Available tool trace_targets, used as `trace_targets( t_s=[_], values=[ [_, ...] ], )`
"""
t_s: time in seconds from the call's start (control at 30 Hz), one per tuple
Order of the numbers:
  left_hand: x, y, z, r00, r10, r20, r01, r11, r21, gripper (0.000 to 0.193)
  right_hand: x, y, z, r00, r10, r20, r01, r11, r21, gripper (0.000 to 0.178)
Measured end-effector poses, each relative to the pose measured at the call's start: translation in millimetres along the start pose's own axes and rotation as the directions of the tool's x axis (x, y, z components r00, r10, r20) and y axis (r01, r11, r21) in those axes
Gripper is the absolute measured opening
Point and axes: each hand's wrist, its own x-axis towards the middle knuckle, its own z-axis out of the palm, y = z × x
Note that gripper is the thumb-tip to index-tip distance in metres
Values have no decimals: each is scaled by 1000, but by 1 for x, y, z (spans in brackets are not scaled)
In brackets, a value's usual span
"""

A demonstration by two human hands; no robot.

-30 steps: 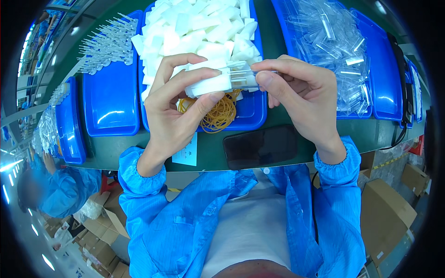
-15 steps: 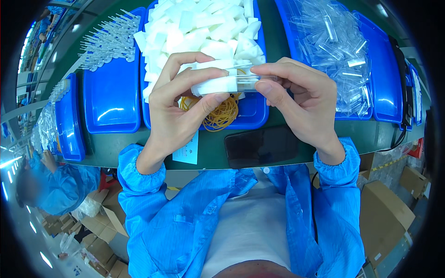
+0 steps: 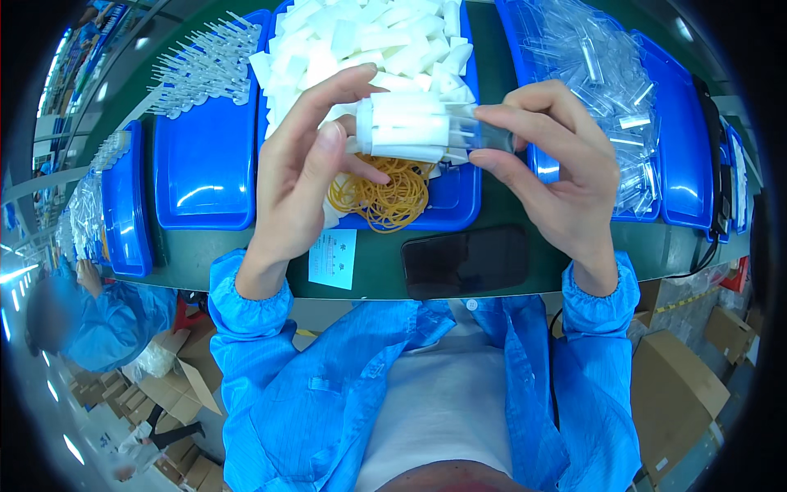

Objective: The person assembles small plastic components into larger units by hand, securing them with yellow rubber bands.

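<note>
A short bundle of clear plastic pieces wrapped with white foam (image 3: 410, 127) lies level in front of me, above the near edge of the foam tray. My right hand (image 3: 557, 152) pinches its clear right end between thumb and fingers. Around the left end, my left hand (image 3: 307, 160) is spread, thumb and index finger apart; some of its fingers pass behind and below the bundle, and their contact is partly hidden. Tangled yellow rubber bands (image 3: 384, 195) lie just beneath, at the tray's near end. White foam pieces (image 3: 361, 41) fill the rest of that blue tray (image 3: 459, 201).
To the left, a blue tray (image 3: 205, 180) has thin white nozzle-like parts (image 3: 205, 70) heaped at its far end. Clear plastic tubes (image 3: 602, 98) fill a tray at right. A black phone (image 3: 465, 261) and a printed card (image 3: 332, 258) lie near the table's edge. Another person (image 3: 106, 324) sits at left.
My left fingers have loosened from the bundle and spread apart. The bundle has turned, showing more white foam, and my right hand has shifted slightly right with it.
</note>
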Motion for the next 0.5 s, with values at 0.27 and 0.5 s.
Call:
trace_targets(
  t_s=[0.27, 0.5],
  values=[
    [0, -1, -5, 991, -113, 78, 116, 992, -46, 44, -2, 0, 1, 999, -34, 11, 34, 999, -21, 37],
    [0, -6, 1, 964, -122, 234, 168, 968, -186, 41, -2, -5, 12, 985, -167, 41, 171, 975, -140, 37]
  ],
)
